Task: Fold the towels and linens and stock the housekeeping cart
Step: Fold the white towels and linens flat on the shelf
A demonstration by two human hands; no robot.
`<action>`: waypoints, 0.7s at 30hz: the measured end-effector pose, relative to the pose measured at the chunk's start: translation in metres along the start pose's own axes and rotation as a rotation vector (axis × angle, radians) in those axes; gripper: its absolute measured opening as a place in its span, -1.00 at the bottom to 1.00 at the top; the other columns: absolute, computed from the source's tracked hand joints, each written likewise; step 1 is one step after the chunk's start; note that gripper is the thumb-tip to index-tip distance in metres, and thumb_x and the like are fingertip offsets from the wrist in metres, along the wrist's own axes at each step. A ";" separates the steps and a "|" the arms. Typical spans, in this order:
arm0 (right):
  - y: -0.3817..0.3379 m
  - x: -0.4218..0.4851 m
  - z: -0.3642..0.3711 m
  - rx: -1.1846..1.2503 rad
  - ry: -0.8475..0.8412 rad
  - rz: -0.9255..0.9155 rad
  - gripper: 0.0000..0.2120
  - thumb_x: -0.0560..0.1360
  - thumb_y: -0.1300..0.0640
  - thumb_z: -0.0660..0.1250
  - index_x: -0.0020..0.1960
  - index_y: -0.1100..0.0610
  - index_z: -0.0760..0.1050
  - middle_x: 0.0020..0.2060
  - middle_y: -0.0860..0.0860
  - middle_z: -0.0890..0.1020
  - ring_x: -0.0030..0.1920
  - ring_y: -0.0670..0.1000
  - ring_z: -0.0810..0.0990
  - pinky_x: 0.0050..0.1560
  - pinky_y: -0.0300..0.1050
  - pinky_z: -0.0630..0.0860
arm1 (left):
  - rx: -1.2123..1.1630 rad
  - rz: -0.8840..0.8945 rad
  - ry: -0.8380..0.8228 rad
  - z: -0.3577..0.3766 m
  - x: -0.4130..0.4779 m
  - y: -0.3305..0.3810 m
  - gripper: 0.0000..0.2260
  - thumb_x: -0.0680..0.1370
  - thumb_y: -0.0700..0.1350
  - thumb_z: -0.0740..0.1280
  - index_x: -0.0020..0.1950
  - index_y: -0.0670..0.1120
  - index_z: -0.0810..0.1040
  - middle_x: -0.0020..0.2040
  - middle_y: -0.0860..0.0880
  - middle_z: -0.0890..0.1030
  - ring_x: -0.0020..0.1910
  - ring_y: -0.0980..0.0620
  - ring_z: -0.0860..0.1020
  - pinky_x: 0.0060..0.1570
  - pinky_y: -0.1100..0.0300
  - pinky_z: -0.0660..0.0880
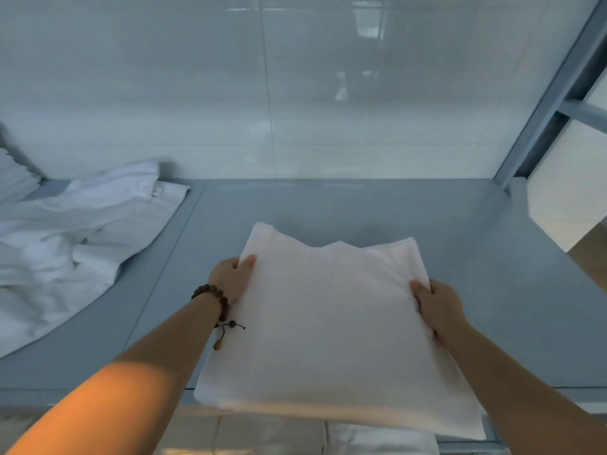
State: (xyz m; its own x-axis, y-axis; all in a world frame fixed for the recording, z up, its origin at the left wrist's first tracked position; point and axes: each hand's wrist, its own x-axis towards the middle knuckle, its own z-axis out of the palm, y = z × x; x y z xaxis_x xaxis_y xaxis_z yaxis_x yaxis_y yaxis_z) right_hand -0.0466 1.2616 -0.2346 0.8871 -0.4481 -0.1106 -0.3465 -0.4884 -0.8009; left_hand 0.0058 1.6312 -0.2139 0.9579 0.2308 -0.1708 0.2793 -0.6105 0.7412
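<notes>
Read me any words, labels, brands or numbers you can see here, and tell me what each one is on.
No text can be read anywhere in this view.
The small tab on the crumpled linen: too small and blurred to read, if it bears print at all.
The folded towel, the grey shelf and the tiled wall: no writing.

Single wide-angle view from the person's head, looking forward and down, close over a grey worktop [460,257] and facing a white tiled wall [295,93]. Left hand [230,277] and right hand [437,307] sit mid-frame.
</notes>
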 end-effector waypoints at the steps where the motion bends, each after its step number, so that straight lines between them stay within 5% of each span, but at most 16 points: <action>1: 0.000 0.002 -0.001 -0.002 0.023 0.007 -0.69 0.56 0.10 0.29 -0.33 0.17 0.48 -0.44 0.09 0.54 -0.29 0.11 0.53 -0.22 -0.04 0.41 | -0.008 -0.003 0.003 0.000 0.001 0.002 -0.61 0.61 0.14 0.19 -0.23 -0.11 0.53 -0.37 0.00 0.53 -0.37 0.00 0.48 -0.40 0.20 0.28; 4: -0.001 0.003 -0.002 -0.076 0.081 0.022 -0.61 0.54 0.06 0.32 -0.42 0.18 0.42 -0.49 0.11 0.51 -0.39 0.10 0.49 -0.29 -0.05 0.38 | -0.003 -0.025 0.047 0.004 0.003 -0.002 -0.62 0.60 0.08 0.24 -0.33 -0.11 0.44 -0.44 0.00 0.44 -0.42 -0.03 0.42 -0.41 0.19 0.25; 6: -0.002 0.001 -0.002 -0.192 0.111 0.025 -0.65 0.53 0.01 0.33 -0.33 0.21 0.49 -0.33 0.20 0.58 -0.24 0.19 0.56 -0.18 0.01 0.48 | 0.101 -0.011 0.110 0.006 0.000 -0.005 -0.69 0.59 0.01 0.26 -0.29 -0.12 0.45 -0.39 -0.02 0.45 -0.31 -0.09 0.48 -0.35 0.16 0.27; 8: -0.005 -0.003 -0.001 -0.322 0.200 0.014 -0.72 0.53 -0.01 0.30 -0.04 0.22 0.56 0.03 0.25 0.56 0.09 0.25 0.51 0.11 0.09 0.43 | 0.206 -0.015 0.172 0.006 -0.007 -0.002 -0.79 0.58 0.00 0.26 0.04 -0.14 0.51 -0.10 -0.09 0.56 -0.03 -0.17 0.55 -0.16 0.12 0.39; 11: -0.018 -0.013 0.006 -0.430 0.300 -0.179 -0.59 0.54 -0.03 0.27 0.28 0.20 0.44 0.33 0.21 0.40 0.36 0.23 0.29 0.34 0.18 0.19 | 0.489 0.153 0.146 0.013 -0.015 0.007 -0.53 0.56 0.10 0.22 0.44 -0.03 0.29 0.39 -0.14 0.37 0.33 -0.19 0.35 0.25 -0.07 0.33; 15: -0.047 -0.026 0.045 -0.714 -0.010 -0.418 -0.44 0.56 -0.27 0.02 0.52 -0.13 0.13 0.55 -0.03 0.06 0.55 0.05 -0.11 0.43 0.29 -0.24 | 0.759 0.351 -0.059 0.040 -0.020 0.020 -0.37 0.53 0.36 -0.07 0.56 0.19 -0.11 0.59 0.00 -0.16 0.56 -0.10 -0.17 0.45 -0.20 -0.17; 18: -0.045 -0.034 0.071 -0.826 -0.210 -0.451 -0.39 0.50 -0.39 -0.21 0.52 -0.27 -0.13 0.56 -0.12 -0.14 0.54 0.03 -0.26 0.39 0.37 -0.35 | 0.802 0.280 -0.141 0.055 -0.023 0.004 -0.32 0.48 0.42 -0.20 0.55 0.21 -0.22 0.58 -0.01 -0.24 0.54 -0.12 -0.25 0.46 -0.24 -0.22; 21: -0.034 -0.035 0.079 -0.897 -0.201 -0.464 -0.33 0.44 -0.42 -0.33 0.52 -0.26 -0.18 0.56 -0.10 -0.15 0.54 0.05 -0.24 0.39 0.35 -0.34 | 0.759 0.251 -0.110 0.060 -0.026 -0.008 -0.27 0.41 0.45 -0.27 0.55 0.22 -0.21 0.58 0.00 -0.24 0.54 -0.12 -0.25 0.46 -0.22 -0.22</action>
State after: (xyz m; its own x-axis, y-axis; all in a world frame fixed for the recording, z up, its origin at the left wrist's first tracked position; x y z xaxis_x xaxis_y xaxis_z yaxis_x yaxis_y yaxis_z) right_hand -0.0420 1.3526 -0.2499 0.9977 0.0203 -0.0653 0.0161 -0.9978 -0.0651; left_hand -0.0173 1.5843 -0.2543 0.9881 -0.0332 -0.1501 -0.0136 -0.9914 0.1299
